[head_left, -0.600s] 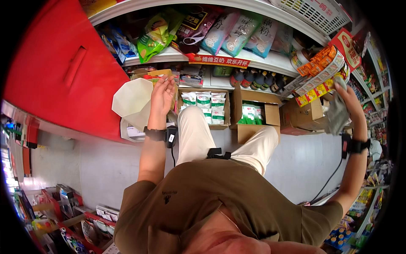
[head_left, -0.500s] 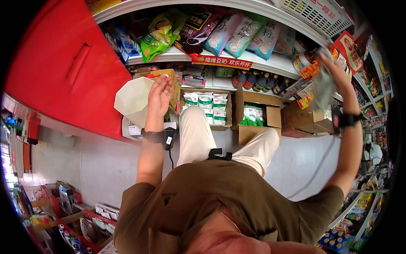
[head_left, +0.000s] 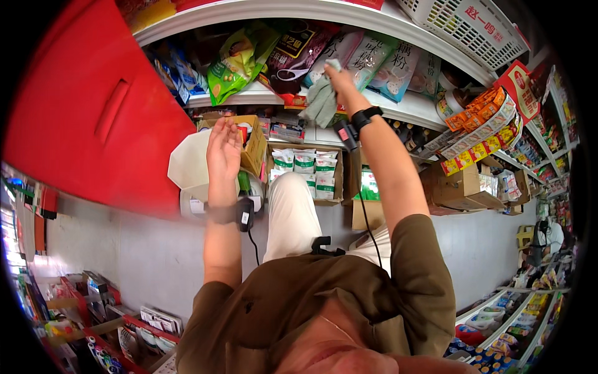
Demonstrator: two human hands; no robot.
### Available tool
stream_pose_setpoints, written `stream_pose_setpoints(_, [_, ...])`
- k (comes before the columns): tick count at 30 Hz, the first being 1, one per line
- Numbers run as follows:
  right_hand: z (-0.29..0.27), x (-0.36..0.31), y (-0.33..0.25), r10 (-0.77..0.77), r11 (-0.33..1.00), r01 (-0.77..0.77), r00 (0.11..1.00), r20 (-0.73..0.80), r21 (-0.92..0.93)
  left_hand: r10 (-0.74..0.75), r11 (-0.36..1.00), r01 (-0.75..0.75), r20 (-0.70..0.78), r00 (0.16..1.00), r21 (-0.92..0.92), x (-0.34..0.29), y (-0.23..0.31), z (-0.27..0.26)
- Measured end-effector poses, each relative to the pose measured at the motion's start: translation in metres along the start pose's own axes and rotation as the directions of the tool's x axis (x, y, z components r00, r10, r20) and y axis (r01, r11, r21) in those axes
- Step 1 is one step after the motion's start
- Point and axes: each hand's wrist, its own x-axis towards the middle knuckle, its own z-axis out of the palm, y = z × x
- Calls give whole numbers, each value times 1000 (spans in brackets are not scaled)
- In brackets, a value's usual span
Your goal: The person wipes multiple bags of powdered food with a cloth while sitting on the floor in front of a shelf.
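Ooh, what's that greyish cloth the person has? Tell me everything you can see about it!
The cloth is pale grey-green and looks like soft, plain fabric. It is crumpled, with loose folds and an uneven lower edge. The right hand grips its upper part, and the rest droops below the fingers, in front of the red strip on the shelf edge. Whether it touches the shelf, I can't tell.

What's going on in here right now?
The person's right hand holds a grey-green cloth in front of a shelf of bagged goods; whether it touches anything is unclear. The left hand is held up, with nothing visible in it, near a pale octagonal container. An open carton of white-and-green packets sits lower down.
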Motion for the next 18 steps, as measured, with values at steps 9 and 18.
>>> stream_pose_setpoints(9, [59, 29, 45, -114, 993, 114, 993, 1, -43, -95, 995, 99, -99, 991, 31, -15, -15, -16])
stream_pose_setpoints(18, [71, 43, 46, -511, 777, 462, 860, 1, -427, -124, 988, 132, -109, 986, 77, -11, -37, -19])
